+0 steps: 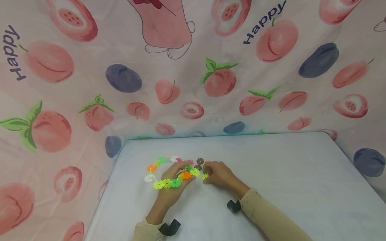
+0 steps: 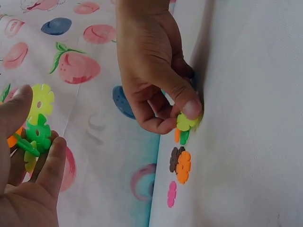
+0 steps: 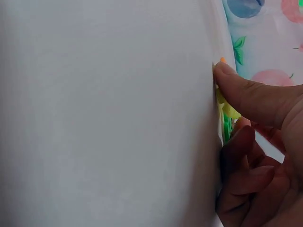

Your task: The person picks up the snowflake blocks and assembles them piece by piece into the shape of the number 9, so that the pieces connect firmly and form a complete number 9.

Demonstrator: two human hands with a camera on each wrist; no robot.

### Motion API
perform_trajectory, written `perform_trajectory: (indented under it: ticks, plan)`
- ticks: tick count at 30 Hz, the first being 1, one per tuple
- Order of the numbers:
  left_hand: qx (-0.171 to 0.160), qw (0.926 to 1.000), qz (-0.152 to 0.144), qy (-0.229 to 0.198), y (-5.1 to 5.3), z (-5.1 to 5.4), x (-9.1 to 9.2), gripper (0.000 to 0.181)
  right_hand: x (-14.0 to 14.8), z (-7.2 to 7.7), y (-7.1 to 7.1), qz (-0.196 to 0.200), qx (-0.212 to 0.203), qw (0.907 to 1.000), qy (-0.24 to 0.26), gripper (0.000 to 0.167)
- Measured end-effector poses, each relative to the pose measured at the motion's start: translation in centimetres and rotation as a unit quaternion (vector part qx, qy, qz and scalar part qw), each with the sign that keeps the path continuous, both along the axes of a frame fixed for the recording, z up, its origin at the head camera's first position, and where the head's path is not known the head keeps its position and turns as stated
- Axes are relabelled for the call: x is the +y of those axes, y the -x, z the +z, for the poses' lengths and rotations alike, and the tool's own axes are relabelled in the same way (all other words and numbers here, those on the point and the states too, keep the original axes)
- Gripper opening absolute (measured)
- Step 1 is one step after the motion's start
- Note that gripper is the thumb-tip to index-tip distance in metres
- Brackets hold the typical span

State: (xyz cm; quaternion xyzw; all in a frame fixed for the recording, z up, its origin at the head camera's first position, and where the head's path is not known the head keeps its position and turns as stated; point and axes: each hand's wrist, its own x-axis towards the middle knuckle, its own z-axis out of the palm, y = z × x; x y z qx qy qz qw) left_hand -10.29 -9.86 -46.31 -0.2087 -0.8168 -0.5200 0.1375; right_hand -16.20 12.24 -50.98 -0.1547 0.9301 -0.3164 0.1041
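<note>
A chain of notched plastic flower discs (image 1: pixel 167 183), in yellow, green, orange, white and pink, curves over the left hand (image 1: pixel 173 192). That hand pinches the chain's right part; in the left wrist view its thumb and fingers close around linked green discs (image 2: pixel 39 132). Just to the right, the right hand (image 1: pixel 221 175) has thumb and fingers on a yellow disc (image 1: pixel 204 176) low at the table. The left wrist view shows this yellow disc (image 2: pixel 186 122) under the right hand's thumb tip. In the right wrist view, the right hand (image 3: pixel 265 142) partly hides yellow and green pieces.
Dark brown discs (image 1: pixel 200 161) lie behind and between the hands. Beyond the right hand are an orange disc (image 2: pixel 183 167) and a pink disc (image 2: pixel 172 194). A white table (image 1: pixel 286 174) meets fruit-printed cloth (image 1: pixel 193 77) at its back and sides.
</note>
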Motion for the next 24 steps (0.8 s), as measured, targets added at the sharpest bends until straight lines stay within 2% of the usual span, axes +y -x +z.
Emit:
perform_trajectory:
  ticks: [6, 10, 19, 24]
  plan:
    - [-0.014, 0.9998, -0.003, -0.013, -0.1, 0.0, 0.0, 0.053, 0.6, -0.1, -0.2, 0.0, 0.019, 0.999, 0.04, 0.031]
    - [-0.017, 0.9997, -0.003, -0.017, -0.1, -0.1, 0.0, 0.056, 0.9, 0.1, -0.4, 0.002, 0.008, 0.9986, 0.053, 0.028]
    - [-0.011, 0.999, 0.028, 0.034, -0.1, -0.1, 0.1, 0.048, 1.3, 0.5, -1.0, 0.001, -0.02, 0.9957, 0.091, 0.017]
    - [-0.005, 0.9984, 0.036, 0.044, -0.1, -0.2, 0.0, 0.047, 1.5, 1.7, -1.7, -0.004, -0.023, 0.9918, 0.126, 0.014]
